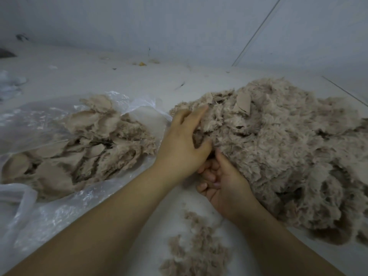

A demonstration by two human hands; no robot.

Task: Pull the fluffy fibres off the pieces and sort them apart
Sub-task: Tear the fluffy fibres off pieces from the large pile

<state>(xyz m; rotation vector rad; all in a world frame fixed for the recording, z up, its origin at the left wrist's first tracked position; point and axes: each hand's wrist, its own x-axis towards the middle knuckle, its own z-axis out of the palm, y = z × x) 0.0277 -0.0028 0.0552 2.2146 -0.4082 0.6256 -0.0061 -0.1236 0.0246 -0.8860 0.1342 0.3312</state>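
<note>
A big heap of beige fluffy pieces point(278, 140) covers the right side of the floor. My left hand point(183, 144) lies on the heap's left edge, its fingers and thumb curled into a fluffy piece there. Just below it, my right hand point(221, 182) is palm up with loosely curled fingers, tucked under the heap's edge; whether it holds anything is hidden. A flatter stack of beige pieces point(83, 144) lies on a clear plastic bag point(45, 220) at the left. Loose pulled fibres point(197, 250) lie in a small pile between my forearms.
The floor point(99, 76) is pale grey, with a wall point(179, 22) close behind. Small scraps and a yellow bit point(142, 63) lie by the wall's foot. Crumpled white plastic point(10, 84) sits at the far left.
</note>
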